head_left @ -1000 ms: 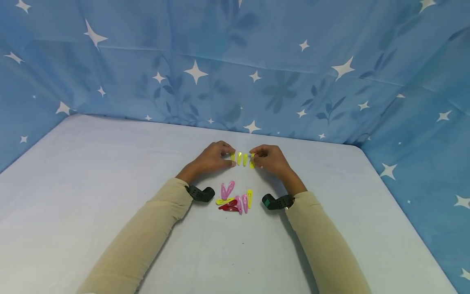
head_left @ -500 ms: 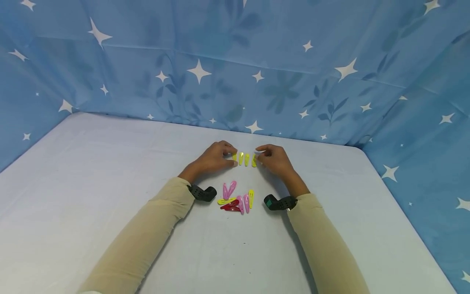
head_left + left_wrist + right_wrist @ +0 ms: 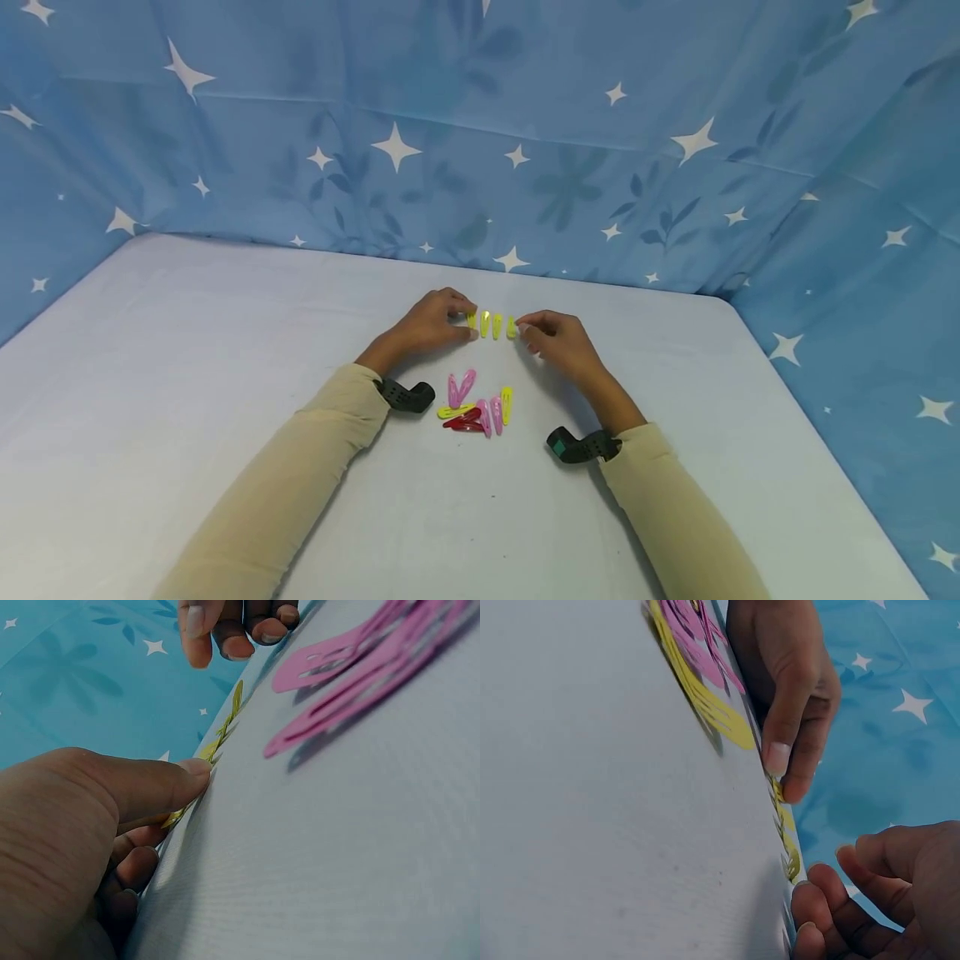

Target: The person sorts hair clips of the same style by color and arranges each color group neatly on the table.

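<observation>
Several yellow snap hair clips stand side by side in a short row on the white table, among them a middle clip point(image 3: 497, 326). My left hand point(image 3: 435, 322) pinches the leftmost yellow hair clip point(image 3: 472, 321) by its ends between thumb and forefinger; the hand covers part of it. At the row's other end lies the rightmost yellow clip point(image 3: 512, 327). Just right of it is my right hand point(image 3: 564, 343), fingers loosely bent and holding nothing. The right wrist view shows a gap between this hand point(image 3: 892, 900) and the clip point(image 3: 791, 862).
Nearer to me lies a loose group of hair clips: pink clips point(image 3: 467, 385), red clips point(image 3: 465, 422) and a yellow clip point(image 3: 507, 406) at its right. A blue star-patterned curtain point(image 3: 450, 150) rises behind the table's point(image 3: 262, 333) far edge.
My right hand has let go of the rightmost yellow clip and drawn back a little, to the right and toward me. My left hand stays at the leftmost clip.
</observation>
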A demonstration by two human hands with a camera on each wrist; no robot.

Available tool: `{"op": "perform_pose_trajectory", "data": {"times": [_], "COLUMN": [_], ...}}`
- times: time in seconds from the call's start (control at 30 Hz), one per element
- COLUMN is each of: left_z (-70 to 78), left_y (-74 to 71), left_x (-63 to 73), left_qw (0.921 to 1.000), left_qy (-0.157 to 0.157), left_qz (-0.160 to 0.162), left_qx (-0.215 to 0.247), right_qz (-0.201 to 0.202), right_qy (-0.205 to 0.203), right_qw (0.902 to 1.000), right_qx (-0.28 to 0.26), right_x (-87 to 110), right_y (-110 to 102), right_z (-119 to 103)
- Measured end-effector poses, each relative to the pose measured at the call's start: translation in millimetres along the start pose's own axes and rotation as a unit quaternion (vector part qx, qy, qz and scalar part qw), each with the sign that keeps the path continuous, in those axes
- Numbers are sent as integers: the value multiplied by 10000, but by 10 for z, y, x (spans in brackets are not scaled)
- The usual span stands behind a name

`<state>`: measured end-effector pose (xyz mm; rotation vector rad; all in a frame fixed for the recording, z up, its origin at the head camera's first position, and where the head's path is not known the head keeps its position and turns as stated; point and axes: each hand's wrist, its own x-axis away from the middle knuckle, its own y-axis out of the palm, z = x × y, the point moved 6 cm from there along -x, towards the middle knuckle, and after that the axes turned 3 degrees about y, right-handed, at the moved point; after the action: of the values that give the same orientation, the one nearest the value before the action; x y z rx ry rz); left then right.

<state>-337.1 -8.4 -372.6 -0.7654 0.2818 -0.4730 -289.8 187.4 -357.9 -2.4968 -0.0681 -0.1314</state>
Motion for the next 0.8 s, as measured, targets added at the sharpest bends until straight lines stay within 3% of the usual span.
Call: {"op": "perform_pose_trajectory", "data": {"times": [0.5, 0.8], "left_z": [-14, -6], "left_y": [5, 1], "left_x": [13, 16], "left_qw": [9999, 9999], "left_qy": [-37, 40], "left_qz": [93, 118], "left_qx": [87, 13], "right_qz": [-634, -716], "right_qy": [-602, -780], "right_qw": [9958, 9931], "right_qx": [254, 499], "right_x": [462, 734], "right_y": [136, 69], "right_z": [-53, -1]}}
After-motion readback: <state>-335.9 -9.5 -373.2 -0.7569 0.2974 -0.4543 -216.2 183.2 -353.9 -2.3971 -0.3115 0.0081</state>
